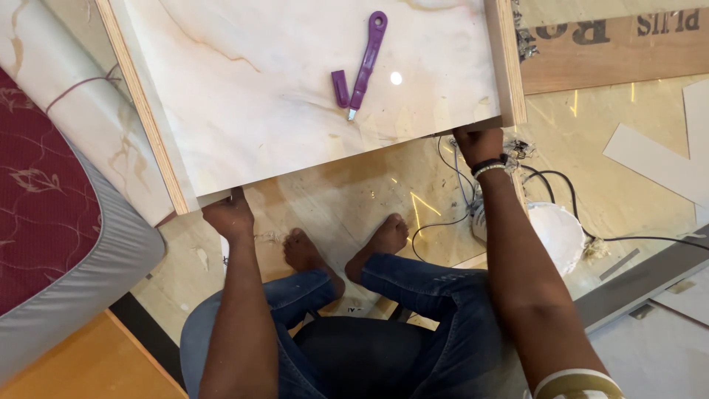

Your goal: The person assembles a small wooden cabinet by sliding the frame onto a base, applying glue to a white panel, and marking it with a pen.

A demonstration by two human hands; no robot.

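My left hand (230, 216) and right hand (478, 140) are closed on the near edge of the laminated board (295, 81); it seems stiff, heavy, slippery

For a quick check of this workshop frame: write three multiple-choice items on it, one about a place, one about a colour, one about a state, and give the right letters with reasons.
1. Where does the knife lie?
A. On top of the laminated board
B. On the floor by the feet
C. On the mattress

2. What colour is the knife's handle?
A. Yellow
B. Purple
C. Green

3. How do the two hands stand to the board?
A. Both hang free above it
B. One holds the knife, one the board
C. Both grip its near edge

Answers:
1. A, as the knife rests on the pale marbled face of the laminated board, with its cap beside it.
2. B, as handle and cap are both purple.
3. C, as the left hand holds the near edge by one corner and the right hand by the other.
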